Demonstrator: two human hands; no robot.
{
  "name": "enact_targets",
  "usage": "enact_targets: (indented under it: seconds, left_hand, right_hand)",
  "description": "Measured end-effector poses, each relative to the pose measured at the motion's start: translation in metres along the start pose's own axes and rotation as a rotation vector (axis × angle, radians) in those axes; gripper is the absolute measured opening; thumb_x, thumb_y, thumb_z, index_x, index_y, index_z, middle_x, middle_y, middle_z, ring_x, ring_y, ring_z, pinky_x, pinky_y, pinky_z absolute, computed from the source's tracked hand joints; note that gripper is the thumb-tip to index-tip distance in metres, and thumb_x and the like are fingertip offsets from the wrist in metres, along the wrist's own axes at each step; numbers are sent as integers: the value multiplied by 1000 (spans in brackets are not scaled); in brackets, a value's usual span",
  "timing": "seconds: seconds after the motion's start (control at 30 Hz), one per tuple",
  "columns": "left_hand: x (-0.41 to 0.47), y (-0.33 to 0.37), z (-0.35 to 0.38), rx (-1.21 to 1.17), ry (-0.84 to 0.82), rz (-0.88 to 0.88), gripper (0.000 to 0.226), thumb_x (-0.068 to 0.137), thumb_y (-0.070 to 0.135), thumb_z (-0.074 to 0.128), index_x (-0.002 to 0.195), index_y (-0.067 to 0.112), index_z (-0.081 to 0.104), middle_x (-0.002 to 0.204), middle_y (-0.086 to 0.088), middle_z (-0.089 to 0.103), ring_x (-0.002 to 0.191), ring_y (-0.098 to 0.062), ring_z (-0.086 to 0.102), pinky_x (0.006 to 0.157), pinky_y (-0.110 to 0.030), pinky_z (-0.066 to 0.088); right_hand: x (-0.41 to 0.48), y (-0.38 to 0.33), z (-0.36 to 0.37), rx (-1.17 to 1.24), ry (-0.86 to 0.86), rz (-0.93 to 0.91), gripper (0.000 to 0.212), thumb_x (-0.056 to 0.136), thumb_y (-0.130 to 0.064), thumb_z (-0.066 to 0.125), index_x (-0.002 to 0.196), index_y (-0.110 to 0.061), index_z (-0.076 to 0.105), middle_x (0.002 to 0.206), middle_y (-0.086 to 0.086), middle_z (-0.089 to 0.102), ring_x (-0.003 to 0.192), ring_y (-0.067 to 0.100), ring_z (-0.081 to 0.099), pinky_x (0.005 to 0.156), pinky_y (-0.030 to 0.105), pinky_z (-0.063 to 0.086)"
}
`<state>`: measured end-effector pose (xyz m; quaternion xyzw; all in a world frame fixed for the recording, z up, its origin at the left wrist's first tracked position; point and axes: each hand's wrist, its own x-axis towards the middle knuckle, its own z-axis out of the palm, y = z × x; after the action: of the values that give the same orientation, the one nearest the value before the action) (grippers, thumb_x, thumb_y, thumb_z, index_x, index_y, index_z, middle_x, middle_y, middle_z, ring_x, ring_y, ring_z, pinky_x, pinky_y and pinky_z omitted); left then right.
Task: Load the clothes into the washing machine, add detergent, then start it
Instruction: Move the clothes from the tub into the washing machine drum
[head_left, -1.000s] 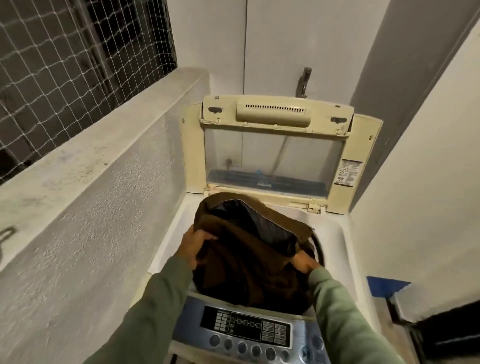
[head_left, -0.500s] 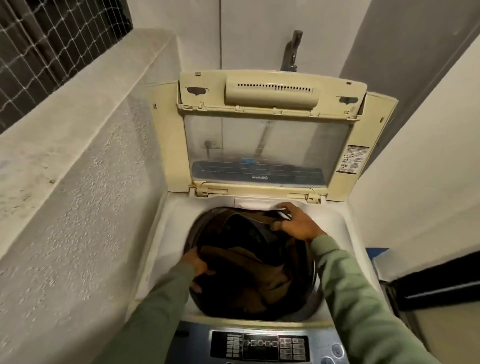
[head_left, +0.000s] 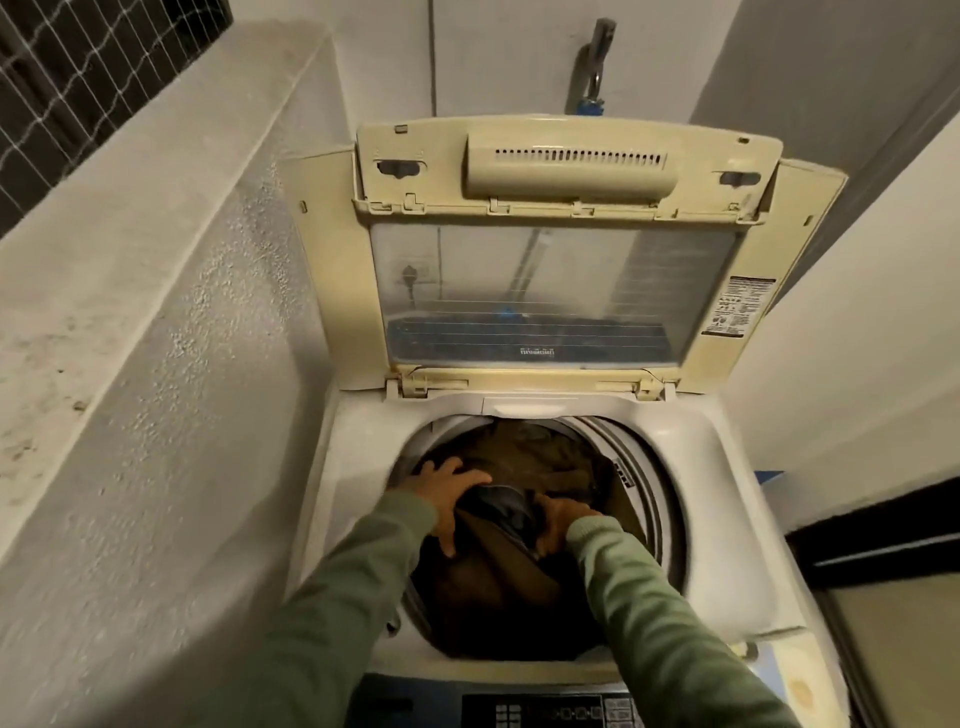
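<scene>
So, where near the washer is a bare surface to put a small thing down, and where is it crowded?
Bare: the concrete ledge between the netted window and the washer; the white deck left and right of the drum mouth. Crowded: the drum mouth, filled by the clothes, the left hand and the right hand.

Brown clothes (head_left: 540, 462), yellowed cream lid (head_left: 337, 291), white washer top (head_left: 363, 457), olive-green sleeves (head_left: 332, 613), white grid netting (head_left: 78, 67)

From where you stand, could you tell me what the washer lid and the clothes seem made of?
The lid looks like yellowed matte plastic, with moulded vents, around a clear hazy panel, glass or plastic. The clothes look like soft brown fabric, creased; fibre unclear.
</scene>
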<state>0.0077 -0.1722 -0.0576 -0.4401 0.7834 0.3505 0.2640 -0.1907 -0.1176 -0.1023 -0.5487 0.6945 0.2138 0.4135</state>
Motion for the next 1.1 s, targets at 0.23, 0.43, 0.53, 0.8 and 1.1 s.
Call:
enact_targets:
  seconds: [0.23,0.43,0.53,0.8,1.1]
  left_hand:
    - [39,-6,60,204,39,-102,91,93,9,58,154,36,-5,161,-12,-14,146,-44,2,111,-54,29]
    - [63,-17,117,134,-245,-149,80,101,38,42,151,32,-20,156,-12,-31,146,-46,-10,117,-57,12]
    - [65,-21,101,129,-428,-114,103,89,51,59,148,37,-24,154,-8,-36,145,-47,-8,118,-56,14]
    - [80,-21,119,107,-425,-104,101,91,39,63,147,43,-21,153,-11,-38,144,-48,-12,117,-60,12]
    - [98,-31,98,193,-630,-124,117,81,53,70,145,43,-27,150,-11,-42,143,-46,-19,118,-56,14]
  right_hand:
    - [3,8,10,3,-164,28,102,80,-54,67,155,-22,4,161,11,7,147,34,12,120,46,15]
    - [25,-11,74,-74,-172,117,89,96,-42,50,153,-13,-11,161,15,-6,143,40,21,112,46,30]
    - [41,-7,91,-26,-189,151,80,97,-44,41,153,-20,-12,161,10,-7,143,39,18,109,52,35]
    - [58,5,19,122,-263,205,82,80,-40,74,148,-16,34,150,14,36,140,34,32,110,40,33]
    - [69,32,-27,234,-133,142,107,56,-50,87,145,-24,34,146,6,43,130,32,45,104,46,44]
